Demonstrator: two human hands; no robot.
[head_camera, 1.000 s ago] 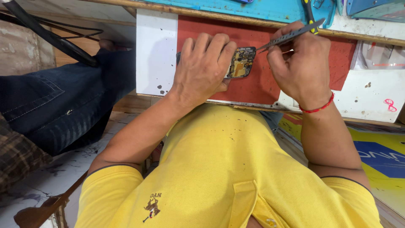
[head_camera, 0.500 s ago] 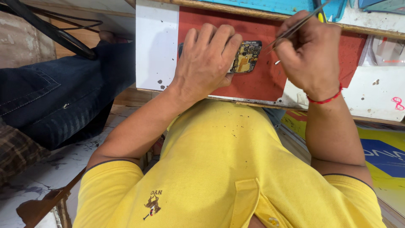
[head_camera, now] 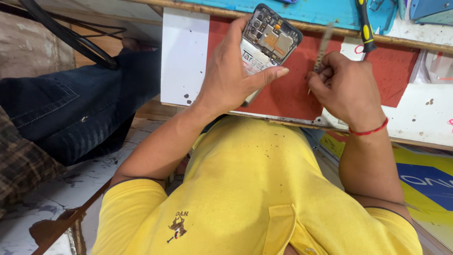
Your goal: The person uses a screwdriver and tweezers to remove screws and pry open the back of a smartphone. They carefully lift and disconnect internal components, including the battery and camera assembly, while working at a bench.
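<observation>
Holding an opened smartphone (head_camera: 268,40) up off the desk (head_camera: 185,56), the person's left hand (head_camera: 233,71) grips it from the left side, tilted so its exposed inside faces the camera. The back cover is already off: a gold-coloured shield, camera modules at the far left corner and a white battery label show inside the dark frame. No loose cover or removed parts can be picked out nearby, so how much work inside remains cannot be judged from this view.

The left fingers are wrapped closed around the phone, with the thumb stretched across its near edge and the other fingers hidden behind it.

The right hand (head_camera: 347,89) sits to the right of the phone, near but apart from it, over a red work mat (head_camera: 288,94) that covers the middle of the white desk. Its fingers are pinched narrow around a thin metal tool, probably tweezers (head_camera: 322,49), which points away toward the far edge. The tool is blurred, so its tip is unclear; it does not touch the phone. A red thread bracelet (head_camera: 370,130) circles the right wrist.

Farther off, a screwdriver with a yellow and black handle (head_camera: 364,23) lies beside a blue mat (head_camera: 325,12). The person wears a yellow polo shirt (head_camera: 250,198). At left, another person's leg in dark jeans (head_camera: 71,113) is visible.
</observation>
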